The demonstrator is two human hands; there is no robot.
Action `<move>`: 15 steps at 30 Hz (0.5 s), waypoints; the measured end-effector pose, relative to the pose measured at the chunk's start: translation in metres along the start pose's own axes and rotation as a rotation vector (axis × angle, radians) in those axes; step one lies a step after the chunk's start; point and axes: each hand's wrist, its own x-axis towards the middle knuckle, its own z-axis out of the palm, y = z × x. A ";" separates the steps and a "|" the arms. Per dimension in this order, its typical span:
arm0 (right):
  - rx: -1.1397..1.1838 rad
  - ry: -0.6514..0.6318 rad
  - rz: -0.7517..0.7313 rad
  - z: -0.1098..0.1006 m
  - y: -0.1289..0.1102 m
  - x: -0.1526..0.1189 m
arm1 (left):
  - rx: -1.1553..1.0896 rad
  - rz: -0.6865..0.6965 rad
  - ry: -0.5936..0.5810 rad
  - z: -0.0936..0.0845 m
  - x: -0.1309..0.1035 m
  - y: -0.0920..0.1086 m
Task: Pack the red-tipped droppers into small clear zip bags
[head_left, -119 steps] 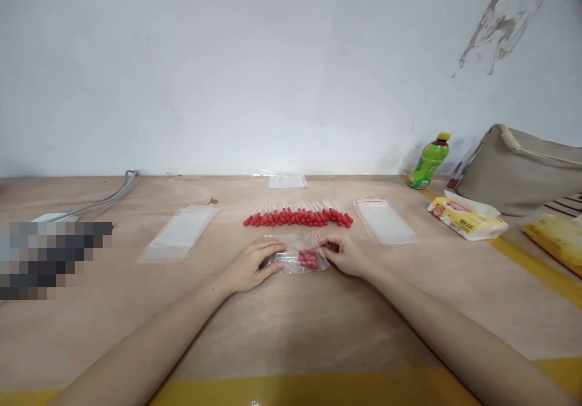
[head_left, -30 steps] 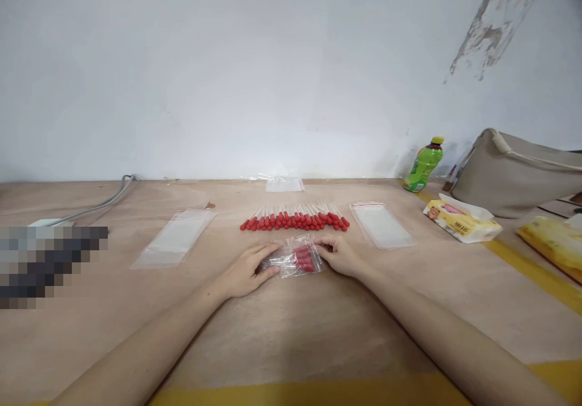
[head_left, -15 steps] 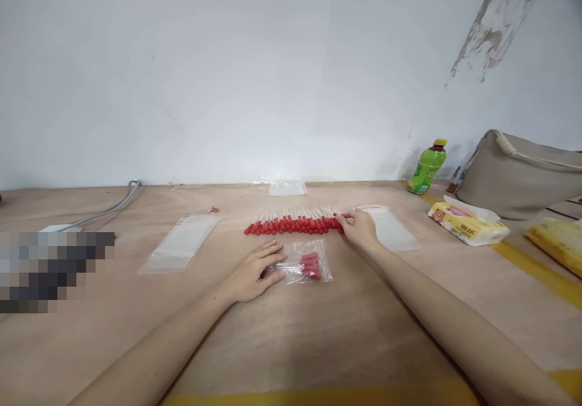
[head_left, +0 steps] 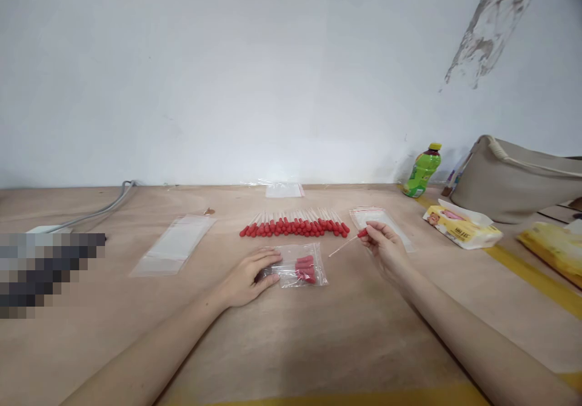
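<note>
My right hand (head_left: 385,245) pinches the red end of a thin stick (head_left: 348,244). Its pale, slender stem points left and down, above the table. My left hand (head_left: 250,276) lies with fingers spread on the left side of a clear zip bag (head_left: 285,276). Inside the bag's right part are several red pieces (head_left: 305,268). Just beyond it stretches a row of similar red-ended sticks (head_left: 295,227), red ends toward me and pale stems toward the wall.
Clear bags lie at left (head_left: 176,243), and a bag stack (head_left: 400,230) sits partly behind my right hand. Another bag (head_left: 284,191) is by the wall. At right are a green bottle (head_left: 422,173), a tissue pack (head_left: 464,227), a yellow pack (head_left: 552,245) and a grey handbag (head_left: 513,182).
My right hand has drawn one red-ended stick from the right end of the row and moved right and toward me with it. My left hand stays on the bag.
</note>
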 end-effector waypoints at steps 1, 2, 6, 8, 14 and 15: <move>0.004 0.013 0.005 0.001 0.003 -0.001 | -0.004 -0.001 -0.002 0.000 0.000 0.000; -0.001 0.017 0.008 0.003 0.006 -0.001 | -0.007 -0.004 -0.005 0.000 0.000 0.000; -0.040 -0.018 -0.006 0.012 0.015 -0.004 | -0.012 -0.026 -0.025 0.000 -0.001 0.000; -0.045 -0.045 0.000 0.017 0.019 -0.007 | -0.017 -0.034 -0.027 -0.001 -0.001 0.000; -0.039 -0.199 0.145 0.030 0.024 -0.022 | -0.022 -0.044 -0.026 -0.001 -0.001 0.001; -0.048 -0.236 0.167 0.032 0.024 -0.025 | -0.023 -0.043 -0.023 -0.001 -0.001 0.001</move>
